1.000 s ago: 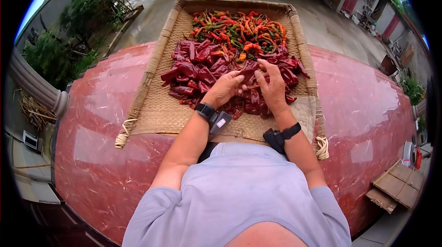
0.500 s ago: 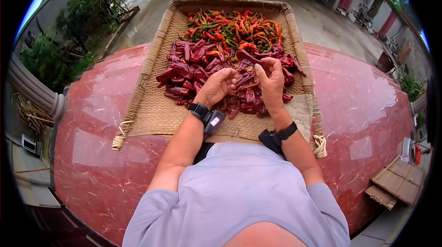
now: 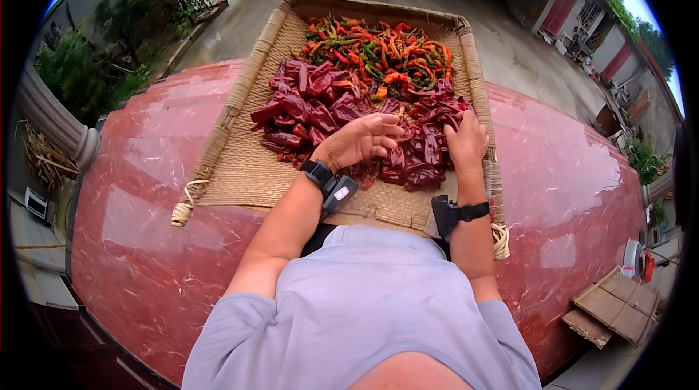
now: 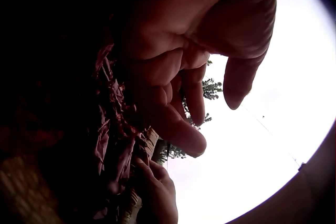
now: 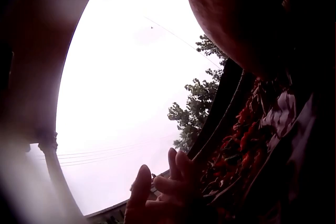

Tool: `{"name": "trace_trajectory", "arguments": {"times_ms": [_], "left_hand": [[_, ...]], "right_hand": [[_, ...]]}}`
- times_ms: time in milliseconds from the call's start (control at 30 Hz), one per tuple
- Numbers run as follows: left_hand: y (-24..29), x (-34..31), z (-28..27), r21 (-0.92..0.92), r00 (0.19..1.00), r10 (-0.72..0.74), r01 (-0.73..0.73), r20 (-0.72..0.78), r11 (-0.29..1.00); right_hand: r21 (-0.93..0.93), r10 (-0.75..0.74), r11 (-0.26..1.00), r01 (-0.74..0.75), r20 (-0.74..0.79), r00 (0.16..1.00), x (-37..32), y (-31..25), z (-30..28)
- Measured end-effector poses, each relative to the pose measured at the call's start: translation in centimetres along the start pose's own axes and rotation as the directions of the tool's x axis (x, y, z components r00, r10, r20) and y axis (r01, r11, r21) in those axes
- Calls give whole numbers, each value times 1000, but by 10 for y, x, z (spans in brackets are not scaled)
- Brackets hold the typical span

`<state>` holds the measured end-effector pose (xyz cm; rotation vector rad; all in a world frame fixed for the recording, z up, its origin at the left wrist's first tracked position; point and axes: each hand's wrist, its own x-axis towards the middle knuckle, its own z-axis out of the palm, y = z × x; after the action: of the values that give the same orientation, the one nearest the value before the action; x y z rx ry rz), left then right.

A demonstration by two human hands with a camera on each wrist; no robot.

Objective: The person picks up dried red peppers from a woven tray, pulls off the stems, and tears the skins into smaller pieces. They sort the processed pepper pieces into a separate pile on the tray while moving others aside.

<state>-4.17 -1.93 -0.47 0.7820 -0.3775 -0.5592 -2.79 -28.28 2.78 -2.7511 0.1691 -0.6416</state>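
Note:
Dark red, wrinkled dried peppers [image 3: 342, 108] lie heaped across the middle of a woven tray [image 3: 233, 188]. Over the near side of this heap hovers my left hand [image 3: 360, 141], palm turned inward, fingers loosely bent with nothing between them. The left wrist view shows its palm and thumb large against bright sky. My right hand [image 3: 467, 141] is at the heap's right side by the tray's rim, its thumb and forefinger pinching at a dried red pepper [image 3: 460, 106]. Its fingertips are partly hidden in the head view, and the right wrist view is very dark.
Thinner red, orange and green chillies [image 3: 378, 48] fill the tray's far end. Under the tray is a polished red stone floor [image 3: 561, 172]. Flat brown boards [image 3: 615, 306] lie at the right, and a stone column [image 3: 62, 117] stands at the left.
My hands were together over a dark pepper, then parted as the right one lifted it. The right hand has since moved rightward and down to the heap's edge; the left has shifted slightly right.

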Motion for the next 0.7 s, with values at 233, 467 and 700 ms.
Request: {"name": "trace_trajectory", "arguments": {"times_ms": [233, 467, 700], "left_hand": [[2, 0, -3, 50, 991, -16, 9, 135, 999], [2, 0, 9, 89, 994, -76, 68, 83, 994], [-4, 5, 6, 112, 991, -47, 61, -125, 992]], "right_hand": [[467, 152, 870, -159, 54, 987, -2, -1, -35], [934, 11, 45, -355, 355, 935, -38, -50, 5], [916, -126, 312, -251, 301, 945, -43, -51, 11]]}}
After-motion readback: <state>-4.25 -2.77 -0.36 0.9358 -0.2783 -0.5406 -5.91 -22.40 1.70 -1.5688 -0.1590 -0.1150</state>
